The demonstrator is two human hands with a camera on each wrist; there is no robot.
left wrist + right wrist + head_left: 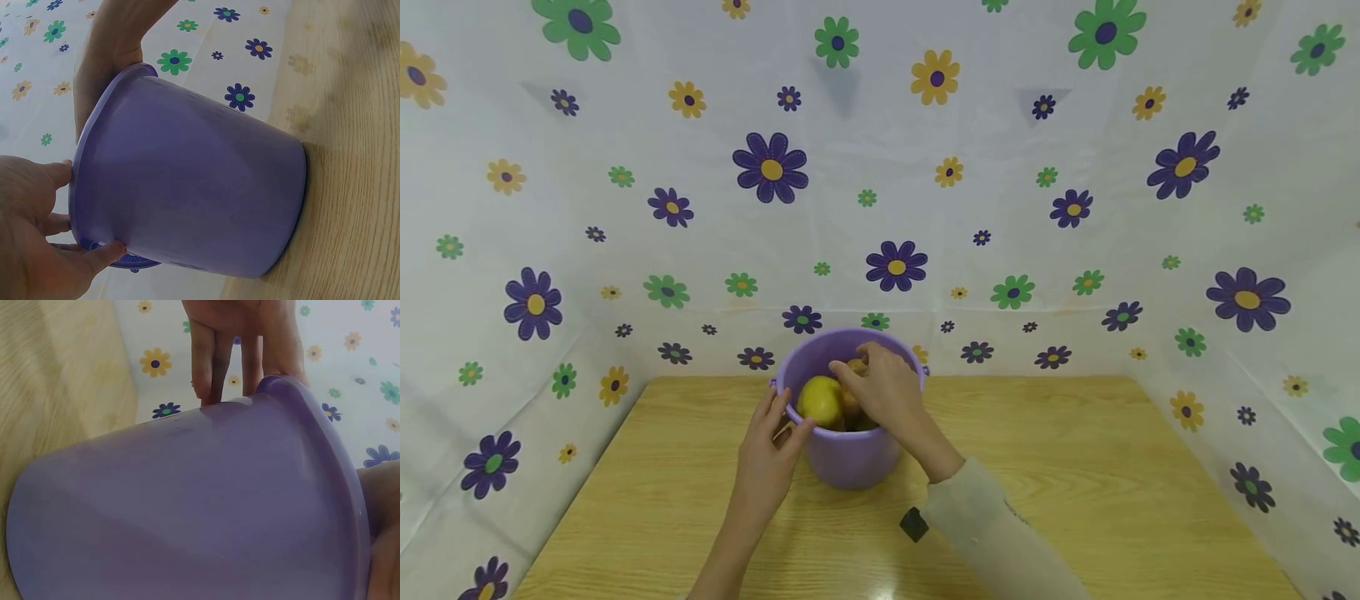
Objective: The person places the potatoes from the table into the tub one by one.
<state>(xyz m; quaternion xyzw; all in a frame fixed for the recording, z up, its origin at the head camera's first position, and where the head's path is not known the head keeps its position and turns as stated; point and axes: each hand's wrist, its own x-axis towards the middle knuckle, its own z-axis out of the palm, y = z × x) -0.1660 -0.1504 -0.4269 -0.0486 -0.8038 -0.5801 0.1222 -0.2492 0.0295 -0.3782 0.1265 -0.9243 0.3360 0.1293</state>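
Note:
A purple bucket (853,458) stands upright on the wooden table. Inside it lies a yellow apple-like fruit (821,402), with brownish round pieces beside it, partly hidden. My left hand (767,454) grips the bucket's near left rim, fingers against its side. My right hand (887,387) reaches over the right rim into the bucket. Between its thumb and forefinger shows a brownish round fruit (856,365), its kind unclear. The left wrist view shows the bucket's outer wall (187,181), and the right wrist view hides the right hand's fingertips behind the rim (350,481).
A small black square (914,524) lies on the wooden tabletop (1075,467) in front of the bucket, near the right sleeve (977,517). White flower-printed cloth (880,225) surrounds the table at the back and both sides. A bucket handle lug (926,371) juts out at right.

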